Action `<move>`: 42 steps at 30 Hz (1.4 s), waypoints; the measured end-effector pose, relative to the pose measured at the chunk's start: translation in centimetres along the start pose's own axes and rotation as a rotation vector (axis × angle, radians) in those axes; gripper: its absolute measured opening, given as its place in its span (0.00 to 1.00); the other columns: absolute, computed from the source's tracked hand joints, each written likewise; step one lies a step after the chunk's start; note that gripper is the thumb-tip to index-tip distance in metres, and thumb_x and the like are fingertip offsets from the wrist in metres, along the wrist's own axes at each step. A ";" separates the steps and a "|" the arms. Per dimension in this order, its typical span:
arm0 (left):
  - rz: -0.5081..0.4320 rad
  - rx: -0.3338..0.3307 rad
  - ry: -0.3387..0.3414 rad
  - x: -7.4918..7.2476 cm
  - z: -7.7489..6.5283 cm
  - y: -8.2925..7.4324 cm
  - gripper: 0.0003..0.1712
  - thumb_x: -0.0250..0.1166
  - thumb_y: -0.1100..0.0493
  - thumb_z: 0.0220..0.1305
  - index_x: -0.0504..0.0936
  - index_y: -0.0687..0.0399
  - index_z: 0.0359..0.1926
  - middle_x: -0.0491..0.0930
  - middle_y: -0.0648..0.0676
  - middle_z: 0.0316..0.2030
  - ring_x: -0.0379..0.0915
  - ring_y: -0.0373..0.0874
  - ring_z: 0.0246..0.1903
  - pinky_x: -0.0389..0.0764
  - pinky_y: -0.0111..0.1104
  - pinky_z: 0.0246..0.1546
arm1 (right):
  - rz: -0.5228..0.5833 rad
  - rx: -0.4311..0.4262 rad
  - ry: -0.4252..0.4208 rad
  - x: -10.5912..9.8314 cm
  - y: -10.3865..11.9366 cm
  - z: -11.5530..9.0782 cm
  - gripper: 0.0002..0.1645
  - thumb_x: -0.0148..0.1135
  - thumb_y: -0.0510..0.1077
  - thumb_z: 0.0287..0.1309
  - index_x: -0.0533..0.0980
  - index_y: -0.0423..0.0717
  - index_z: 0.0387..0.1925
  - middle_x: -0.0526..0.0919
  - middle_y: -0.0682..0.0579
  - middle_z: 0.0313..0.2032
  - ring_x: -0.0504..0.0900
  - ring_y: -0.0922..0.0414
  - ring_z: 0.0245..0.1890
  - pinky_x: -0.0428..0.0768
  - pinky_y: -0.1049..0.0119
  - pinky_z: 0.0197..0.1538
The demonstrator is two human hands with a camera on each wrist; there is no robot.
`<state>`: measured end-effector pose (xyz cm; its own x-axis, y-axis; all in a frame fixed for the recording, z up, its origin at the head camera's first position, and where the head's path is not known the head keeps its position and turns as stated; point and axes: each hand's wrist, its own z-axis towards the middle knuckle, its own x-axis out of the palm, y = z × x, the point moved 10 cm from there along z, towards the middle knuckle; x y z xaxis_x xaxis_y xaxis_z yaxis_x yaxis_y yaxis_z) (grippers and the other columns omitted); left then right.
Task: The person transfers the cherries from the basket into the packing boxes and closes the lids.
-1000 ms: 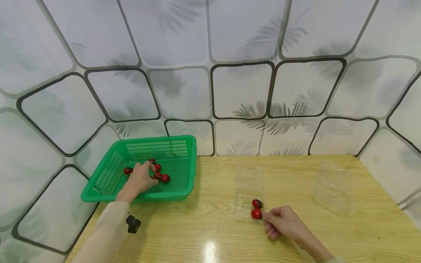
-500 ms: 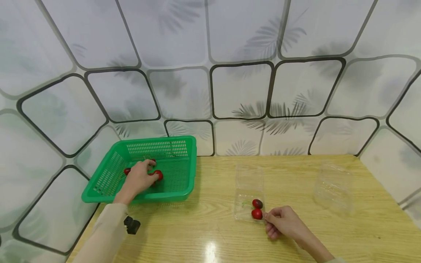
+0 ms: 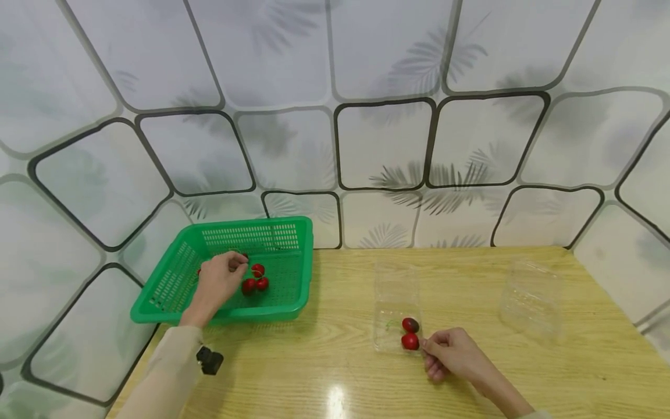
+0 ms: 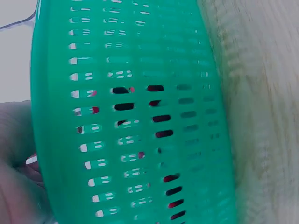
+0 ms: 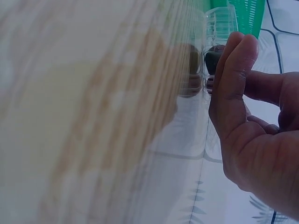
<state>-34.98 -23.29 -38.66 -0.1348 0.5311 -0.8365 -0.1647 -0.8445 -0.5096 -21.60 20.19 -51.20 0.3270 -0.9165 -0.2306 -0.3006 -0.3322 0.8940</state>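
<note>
My left hand (image 3: 217, 282) is inside the green plastic basket (image 3: 309, 273), thumb and forefinger close together above several red cherries (image 3: 248, 286). A thin stem runs near the fingertips; whether they pinch it I cannot tell. In the left wrist view the basket wall (image 4: 126, 186) hides most of the hand (image 4: 18, 168). On the table, a clear plastic clamshell box (image 3: 384, 340) lies with its lid folded back, with two cherries (image 3: 410, 341) at the right side of its near half. At that corner my right hand (image 3: 452, 355) pinches the box edge between thumb and forefinger.
A second clear plastic box (image 3: 530, 299) stands at the right of the wooden table (image 3: 314, 372). Behind the table rises a patterned wall covering (image 3: 382, 145). A black wrist camera (image 3: 210, 361) sits at the left sleeve.
My left thumb and fingertips have drawn together and lifted off slightly, so three cherries beside them show more fully. The right hand and the clamshell box have hardly moved.
</note>
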 end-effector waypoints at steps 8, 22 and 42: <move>0.148 0.046 0.229 1.9 -0.5 -0.5 0.11 0.62 0.67 0.69 0.87 0.71 0.46 0.87 0.70 0.43 0.85 0.56 0.33 0.86 0.45 0.34 | -0.004 0.008 -0.012 -0.1 0.0 0.0 0.18 0.56 0.44 0.75 0.80 0.31 0.36 0.84 0.50 0.26 0.85 0.60 0.23 0.86 0.66 0.29; 0.028 -0.024 0.386 2.7 -1.0 0.4 0.28 0.47 0.72 0.71 0.53 0.45 0.16 0.66 0.53 0.16 0.35 0.40 0.20 0.48 0.33 0.24 | -0.009 -0.012 0.010 0.0 0.3 0.0 0.20 0.56 0.46 0.75 0.80 0.31 0.36 0.84 0.50 0.26 0.85 0.60 0.24 0.86 0.67 0.29; -0.394 -0.261 0.387 3.2 -0.6 2.2 0.24 0.41 0.63 0.81 0.66 0.71 0.69 0.73 0.71 0.62 0.69 0.64 0.61 0.75 0.45 0.48 | -0.014 0.005 0.010 0.1 0.1 0.1 0.20 0.56 0.46 0.75 0.80 0.32 0.34 0.84 0.50 0.25 0.84 0.61 0.23 0.86 0.68 0.29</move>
<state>-35.23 -23.50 -42.62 0.2600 0.7849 -0.5625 0.1216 -0.6045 -0.7872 -21.70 20.07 -51.13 0.3402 -0.9095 -0.2389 -0.3004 -0.3459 0.8889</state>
